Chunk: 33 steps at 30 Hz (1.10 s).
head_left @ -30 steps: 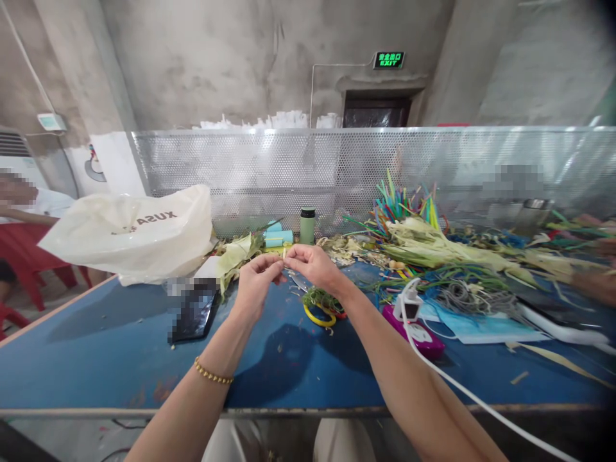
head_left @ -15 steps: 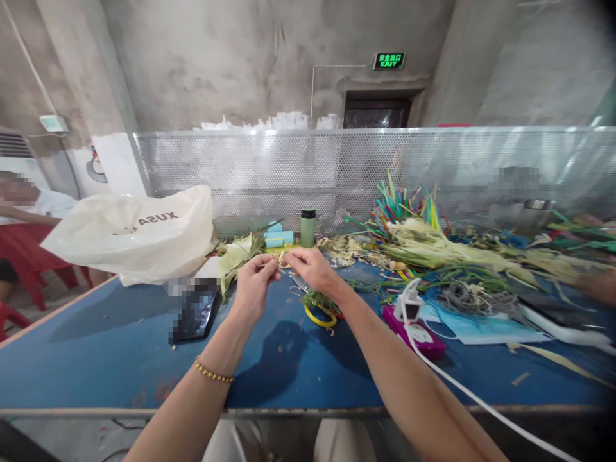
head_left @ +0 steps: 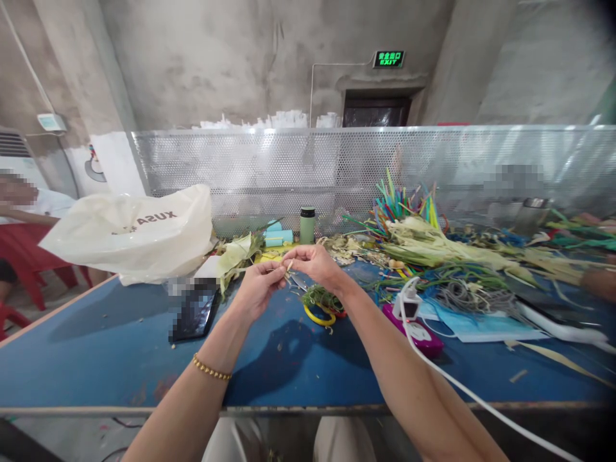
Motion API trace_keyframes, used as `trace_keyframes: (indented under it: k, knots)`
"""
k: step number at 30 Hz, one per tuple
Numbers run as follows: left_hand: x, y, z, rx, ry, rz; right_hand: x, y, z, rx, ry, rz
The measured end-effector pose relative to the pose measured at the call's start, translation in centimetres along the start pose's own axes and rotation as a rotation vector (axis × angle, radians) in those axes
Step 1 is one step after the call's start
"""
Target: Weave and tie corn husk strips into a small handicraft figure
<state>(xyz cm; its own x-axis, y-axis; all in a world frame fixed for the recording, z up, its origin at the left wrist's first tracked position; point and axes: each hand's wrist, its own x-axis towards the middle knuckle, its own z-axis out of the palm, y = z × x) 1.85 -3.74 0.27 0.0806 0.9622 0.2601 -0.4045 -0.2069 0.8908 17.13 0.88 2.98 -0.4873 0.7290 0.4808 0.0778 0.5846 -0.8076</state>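
My left hand (head_left: 260,285) and my right hand (head_left: 317,266) meet above the middle of the blue table, fingertips pinched together. Between them is a small pale yellow strip (head_left: 289,265), thin and mostly covered by the fingers; its exact kind is hard to make out. Both hands are closed on it. Just under the right wrist lie a bundle of green strands (head_left: 320,297) and a yellow ring (head_left: 320,315). Behind the hands stands a green bottle (head_left: 307,230) with a dark lid, beside light blue rolls (head_left: 278,238).
A white plastic bag (head_left: 135,234) and a dark phone (head_left: 195,314) lie left. To the right are pale corn husks (head_left: 423,239), coloured stems (head_left: 399,205), grey cord (head_left: 462,297), a purple power strip (head_left: 418,337) with a white cable, and another person's blurred hand (head_left: 599,282).
My hands have drawn together, so the fingertips now overlap at the pale strip. The left fingers sit slightly lower and further right. The things on the table have stayed put.
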Motion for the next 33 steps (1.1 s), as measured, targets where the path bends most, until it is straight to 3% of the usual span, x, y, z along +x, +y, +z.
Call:
trace_keyframes:
  k: [5,10,18,30,33]
  knots:
    - [0.1,0.1,-0.2,-0.106,0.032,-0.023,0.2,0.2,0.1,-0.060,0.105,0.046]
    - [0.1,0.4,-0.2,-0.129,0.062,-0.005,0.4,0.5,0.2,-0.123,0.131,0.082]
    - [0.3,0.2,0.1,-0.054,0.157,0.060,0.1,-0.1,-0.2,-0.141,0.032,0.154]
    - [0.3,0.3,-0.1,0.001,0.196,0.087,-0.3,-0.9,-0.7,-0.203,0.046,-0.073]
    - [0.3,0.2,-0.1,-0.007,0.202,0.083,-0.1,-0.8,-0.6,-0.338,0.010,-0.110]
